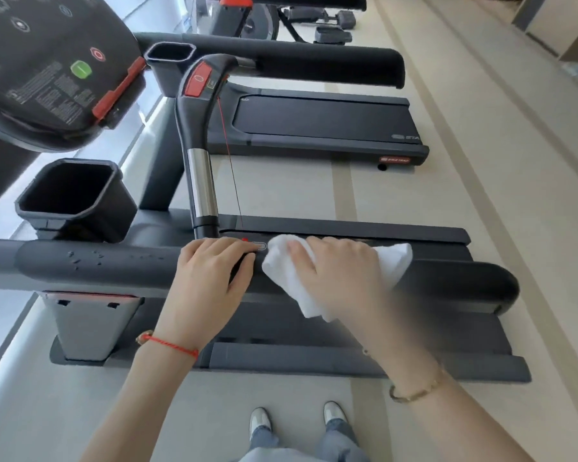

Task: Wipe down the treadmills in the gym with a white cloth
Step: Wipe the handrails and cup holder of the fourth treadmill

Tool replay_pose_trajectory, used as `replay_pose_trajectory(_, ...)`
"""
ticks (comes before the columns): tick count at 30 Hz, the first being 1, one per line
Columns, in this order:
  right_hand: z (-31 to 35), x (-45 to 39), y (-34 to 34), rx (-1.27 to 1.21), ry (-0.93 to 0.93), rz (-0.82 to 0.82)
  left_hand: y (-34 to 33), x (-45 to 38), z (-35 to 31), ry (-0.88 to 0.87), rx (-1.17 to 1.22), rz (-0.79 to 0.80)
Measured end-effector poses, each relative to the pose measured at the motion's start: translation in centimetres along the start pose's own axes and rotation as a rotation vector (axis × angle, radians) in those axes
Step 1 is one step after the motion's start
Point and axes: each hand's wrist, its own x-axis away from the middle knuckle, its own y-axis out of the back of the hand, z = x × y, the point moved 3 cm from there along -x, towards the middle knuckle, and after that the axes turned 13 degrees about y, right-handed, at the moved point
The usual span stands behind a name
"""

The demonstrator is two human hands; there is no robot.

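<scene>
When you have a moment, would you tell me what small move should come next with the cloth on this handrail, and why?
Probably slide the right hand and the white folded cloth along the dark padded treadmill handrail toward its rounded end. The cloth already lies pressed on the rail, that end stretch is uncovered, and the left hand rests on the rail on the other side, blocking that way.

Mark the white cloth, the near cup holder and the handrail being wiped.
white cloth (392, 261), head view: bare right end beyond the hand.
cup holder (70, 191), head view: dark inner hollow.
handrail (114, 265), head view: bare top left of the hands.
</scene>
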Motion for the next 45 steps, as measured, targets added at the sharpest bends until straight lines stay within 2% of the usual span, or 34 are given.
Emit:
replay_pose_trajectory(3, 2.4, 0.1, -0.2, -0.044, 0.116, -0.111, 0.1, -0.2, 0.3, -0.036, 0.012, 0.027)
replay_pose_trajectory(7, -0.2, 3.5, 0.3, 0.009, 0.193, -0.249, 0.2, -0.1, 0.5, -0.035, 0.033, 0.040)
replay_pose_trajectory(9, -2.5, 4.7, 0.8, 0.027, 0.127, -0.258, 0.3, -0.1, 0.5, -0.041, 0.040, 0.042)
replay_pose_trajectory(11, -4.2, 4.5, 1.2, 0.029, -0.049, -0.233, 0.3, -0.1, 0.5, -0.049, 0.037, 0.034)
replay_pose_trajectory(13, -4.2, 2.9, 1.4, 0.078, -0.186, -0.149, 0.3, -0.1, 0.4, -0.050, 0.032, 0.019)
replay_pose_trajectory(14, -3.7, 2.0, 1.3, 0.094, -0.194, -0.093, 0.2, 0.0, 0.3, -0.050, 0.030, 0.011)
replay_pose_trajectory(16, -1.8, 0.9, 0.7, 0.084, -0.128, -0.047, 0.1, 0.1, 0.3, -0.046, 0.027, -0.003)
replay_pose_trajectory(20, 0.4, 1.9, 0.3, -0.037, 0.011, -0.193, 0.0, -0.1, 0.2, -0.018, 0.033, -0.021)
replay_pose_trajectory(23, -0.7, 3.8, 0.6, -0.059, 0.148, -0.238, 0.0, -0.4, 0.1, -0.016, 0.044, -0.025)
replay_pose_trajectory(25, -2.4, 4.2, 1.1, -0.035, 0.091, -0.219, 0.0, -0.5, 0.2, -0.020, 0.045, -0.026)
replay_pose_trajectory(27, -3.4, 3.3, 1.3, 0.007, -0.081, -0.166, -0.1, -0.5, 0.2, -0.022, 0.047, -0.035)
replay_pose_trajectory(29, -2.7, 1.7, 1.1, 0.040, -0.165, -0.084, -0.1, -0.5, 0.2, -0.023, 0.047, -0.038)
replay_pose_trajectory(31, -0.5, 0.9, 0.5, 0.013, -0.111, -0.107, -0.2, -0.6, 0.2, -0.028, 0.050, -0.039)
replay_pose_trajectory(34, 1.3, 2.0, -0.2, -0.067, 0.011, -0.252, -0.3, -0.6, 0.3, -0.032, 0.049, -0.038)
replay_pose_trajectory(38, -0.6, 4.2, 0.0, -0.034, 0.124, -0.339, -0.4, -0.6, 0.1, -0.035, 0.048, -0.046)
replay_pose_trajectory(40, -3.1, 5.4, 0.4, -0.006, 0.091, -0.351, -0.6, -0.7, -0.5, -0.051, 0.048, -0.041)
replay_pose_trajectory(45, -7.0, 6.9, 1.1, 0.050, -0.158, -0.433, -1.4, -0.7, -3.7, -0.081, 0.077, -0.055)
